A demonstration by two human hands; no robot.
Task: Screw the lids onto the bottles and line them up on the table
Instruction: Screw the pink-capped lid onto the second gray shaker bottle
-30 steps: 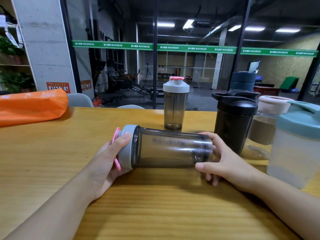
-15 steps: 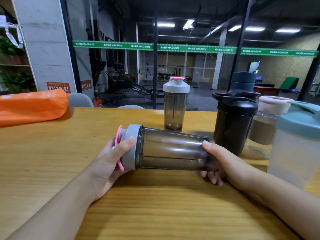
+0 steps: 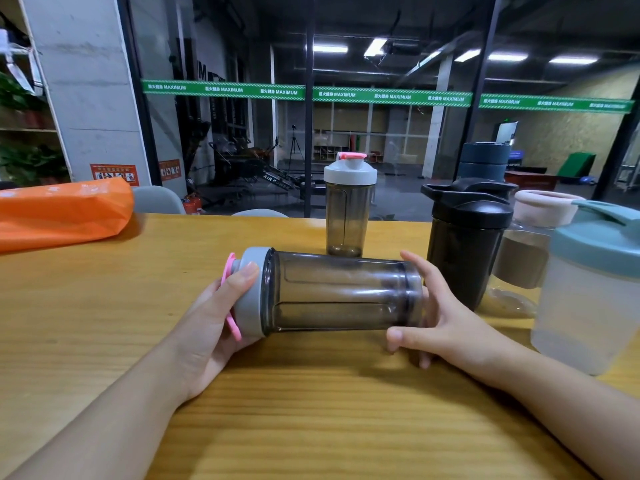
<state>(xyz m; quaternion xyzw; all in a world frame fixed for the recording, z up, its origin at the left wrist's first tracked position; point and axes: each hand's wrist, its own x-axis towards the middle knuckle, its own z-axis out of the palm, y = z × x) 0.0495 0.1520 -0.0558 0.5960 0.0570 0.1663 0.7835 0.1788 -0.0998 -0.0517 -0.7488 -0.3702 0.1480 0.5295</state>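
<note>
One smoky bottle (image 3: 341, 295) lies sideways over the table (image 3: 104, 323); left hand (image 3: 211, 323) grips its grey lid (image 3: 251, 292), right hand (image 3: 446, 317) cups its base. Five capped bottles: one at 12 o'clock (image 3: 348, 206), four clustered at 2 o'clock.

A green band (image 3: 388, 96) runs across the glass wall, far beyond the fingertips of both hands, and repeats the word "MAXIMUM" after small Chinese characters too fine to read. Lower down, past the left hand's fingers, gym equipment (image 3: 273, 176) bears white letters reading "AIR POWER". Two orange signs (image 3: 114, 173) carry print too blurred to read.
</note>
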